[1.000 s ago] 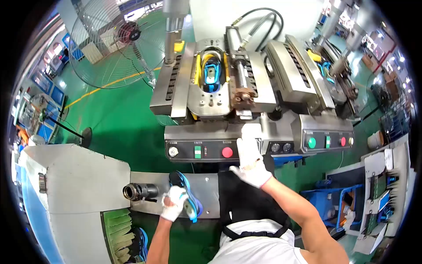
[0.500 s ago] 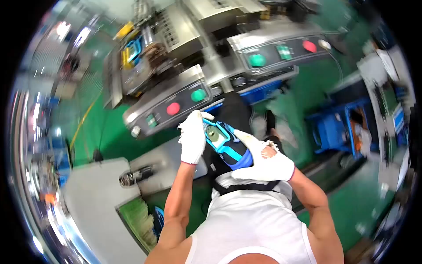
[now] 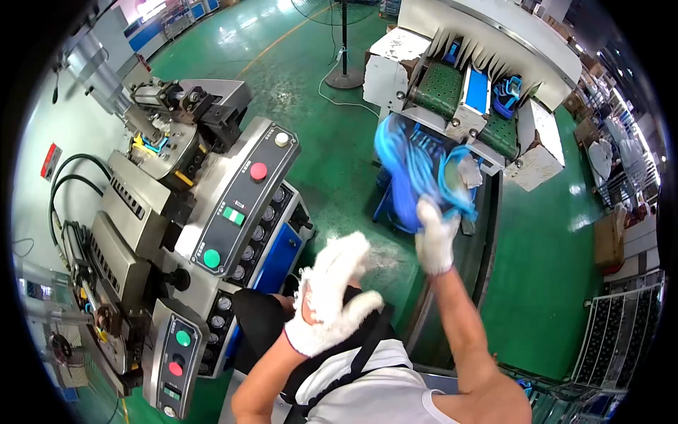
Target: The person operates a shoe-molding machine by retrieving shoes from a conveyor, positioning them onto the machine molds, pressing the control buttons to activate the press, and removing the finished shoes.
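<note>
My right hand (image 3: 436, 244), in a white glove, is stretched forward and closed on one end of a blue shoe upper (image 3: 402, 177). Motion smears the upper, so its exact outline cannot be made out. Beyond and beside it are light-blue straps or trim (image 3: 452, 173) over a blue container, partly hidden by the upper. My left hand (image 3: 335, 293), also gloved in white, is held above my lap with thumb and fingers apart and nothing in it.
At the left stands a machine with a button panel (image 3: 240, 201) and a second panel (image 3: 176, 360). Ahead is a conveyor (image 3: 439, 88) with blue shoe parts (image 3: 507, 95) on it. A fan stand (image 3: 345, 74) is at the back, a rack (image 3: 618, 336) at the right.
My view has swung from the machine toward the conveyor. The left hand has let go of the shoe upper, and the right hand has carried it forward, away from my lap.
</note>
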`<state>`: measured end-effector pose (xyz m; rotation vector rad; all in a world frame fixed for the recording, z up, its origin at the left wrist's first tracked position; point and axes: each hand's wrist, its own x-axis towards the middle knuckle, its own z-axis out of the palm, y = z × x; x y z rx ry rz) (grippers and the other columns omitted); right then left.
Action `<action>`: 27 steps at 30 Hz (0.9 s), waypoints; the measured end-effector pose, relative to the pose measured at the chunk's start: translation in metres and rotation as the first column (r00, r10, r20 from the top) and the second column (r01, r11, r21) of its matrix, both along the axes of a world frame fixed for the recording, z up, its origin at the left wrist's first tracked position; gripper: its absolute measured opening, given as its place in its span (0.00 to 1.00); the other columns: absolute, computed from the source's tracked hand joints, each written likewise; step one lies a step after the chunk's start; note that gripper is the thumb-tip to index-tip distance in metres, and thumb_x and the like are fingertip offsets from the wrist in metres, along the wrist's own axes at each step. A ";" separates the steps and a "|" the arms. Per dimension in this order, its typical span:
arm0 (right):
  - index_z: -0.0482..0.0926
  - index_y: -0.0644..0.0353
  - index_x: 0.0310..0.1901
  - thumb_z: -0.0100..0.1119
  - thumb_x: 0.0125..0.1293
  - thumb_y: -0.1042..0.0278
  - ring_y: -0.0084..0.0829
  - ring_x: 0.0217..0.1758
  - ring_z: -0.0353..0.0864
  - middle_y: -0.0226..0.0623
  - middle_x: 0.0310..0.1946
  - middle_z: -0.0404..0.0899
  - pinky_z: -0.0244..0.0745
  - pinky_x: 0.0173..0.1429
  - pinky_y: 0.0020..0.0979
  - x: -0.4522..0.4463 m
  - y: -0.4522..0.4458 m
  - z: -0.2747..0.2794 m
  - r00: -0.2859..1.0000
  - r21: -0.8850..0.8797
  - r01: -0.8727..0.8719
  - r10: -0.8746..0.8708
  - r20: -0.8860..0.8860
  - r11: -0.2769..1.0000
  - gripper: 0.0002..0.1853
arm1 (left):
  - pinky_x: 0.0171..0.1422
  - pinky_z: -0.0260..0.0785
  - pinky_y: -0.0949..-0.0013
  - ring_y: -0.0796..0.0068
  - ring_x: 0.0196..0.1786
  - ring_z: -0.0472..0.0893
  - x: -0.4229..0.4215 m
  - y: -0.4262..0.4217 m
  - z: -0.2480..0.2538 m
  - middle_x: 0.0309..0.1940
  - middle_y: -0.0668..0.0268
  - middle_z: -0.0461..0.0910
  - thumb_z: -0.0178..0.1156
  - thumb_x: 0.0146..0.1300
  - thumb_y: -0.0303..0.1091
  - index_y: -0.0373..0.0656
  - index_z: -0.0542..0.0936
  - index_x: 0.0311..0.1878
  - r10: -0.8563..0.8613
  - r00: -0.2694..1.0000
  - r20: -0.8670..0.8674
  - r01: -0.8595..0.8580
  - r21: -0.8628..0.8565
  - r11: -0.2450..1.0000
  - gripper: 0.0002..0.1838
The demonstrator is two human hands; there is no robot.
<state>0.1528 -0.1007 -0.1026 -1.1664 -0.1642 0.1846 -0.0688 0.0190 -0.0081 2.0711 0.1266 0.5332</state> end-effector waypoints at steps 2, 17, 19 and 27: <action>0.71 0.68 0.72 0.76 0.64 0.55 0.38 0.66 0.80 0.49 0.67 0.78 0.74 0.70 0.38 0.091 0.033 0.017 0.925 -0.263 0.219 -0.115 0.361 0.940 0.41 | 0.60 0.84 0.59 0.54 0.60 0.84 -0.007 0.006 -0.027 0.71 0.47 0.71 0.77 0.54 0.23 0.37 0.74 0.73 0.012 0.999 0.035 -0.017 0.149 0.989 0.40; 0.79 0.71 0.63 0.70 0.71 0.50 0.42 0.59 0.84 0.49 0.60 0.84 0.81 0.64 0.40 0.448 0.102 -0.125 0.720 -0.727 0.508 0.235 0.652 0.462 0.31 | 0.64 0.77 0.52 0.46 0.58 0.84 -0.235 -0.041 -0.143 0.55 0.47 0.82 0.65 0.72 0.35 0.36 0.81 0.61 0.798 0.203 -0.568 -0.871 0.268 0.412 0.19; 0.77 0.73 0.64 0.69 0.72 0.54 0.42 0.59 0.84 0.50 0.60 0.83 0.82 0.63 0.39 0.367 0.091 -0.137 0.734 -0.682 0.420 0.218 0.643 0.599 0.30 | 0.65 0.77 0.55 0.51 0.59 0.85 -0.297 -0.077 -0.159 0.55 0.48 0.84 0.63 0.74 0.38 0.37 0.82 0.62 0.786 -0.115 -0.607 -0.909 0.383 0.163 0.20; 0.69 0.77 0.70 0.69 0.75 0.67 0.41 0.61 0.83 0.55 0.65 0.77 0.88 0.62 0.37 -0.060 0.126 -0.167 0.682 -0.620 -0.581 0.731 -0.018 0.527 0.30 | 0.44 0.82 0.59 0.68 0.40 0.86 -0.409 -0.325 -0.248 0.44 0.60 0.86 0.60 0.78 0.44 0.39 0.80 0.62 0.215 -0.430 -0.877 -0.787 0.247 -0.565 0.20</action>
